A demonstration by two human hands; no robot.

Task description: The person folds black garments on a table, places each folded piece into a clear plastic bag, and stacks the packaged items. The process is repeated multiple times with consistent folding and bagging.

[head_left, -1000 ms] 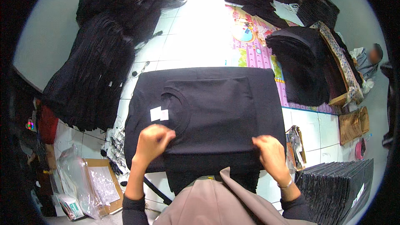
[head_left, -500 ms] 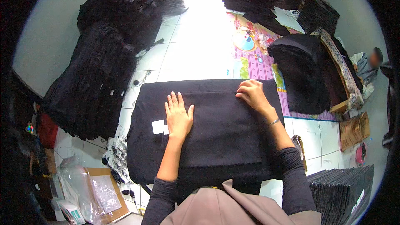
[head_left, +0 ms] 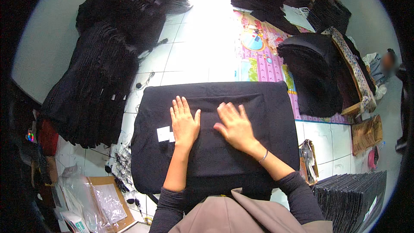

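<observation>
A folded piece of black cloth [head_left: 228, 159] lies on a low board covered in black fabric [head_left: 148, 159] before me. Flat on the cloth's left part rests my left hand [head_left: 185, 126], fingers straight and close together, thumb apart. My right hand [head_left: 235, 125] is over the middle of the cloth, palm down with fingers spread, a little blurred; it holds nothing. White labels [head_left: 164, 133] show beside my left wrist, at the cloth's left edge.
Tall heaps of black cloth [head_left: 95, 82] stand at the left. More black cloth [head_left: 310, 73] lies by a wooden frame on a colourful mat [head_left: 258, 60]. A black stack [head_left: 351, 194] is at lower right, plastic packaging [head_left: 82, 198] at lower left, a brown paper bag [head_left: 366, 134] at right.
My right hand has left the cloth's far right edge, opened from a pinch, and moved left and nearer to the middle. My left hand stays in place.
</observation>
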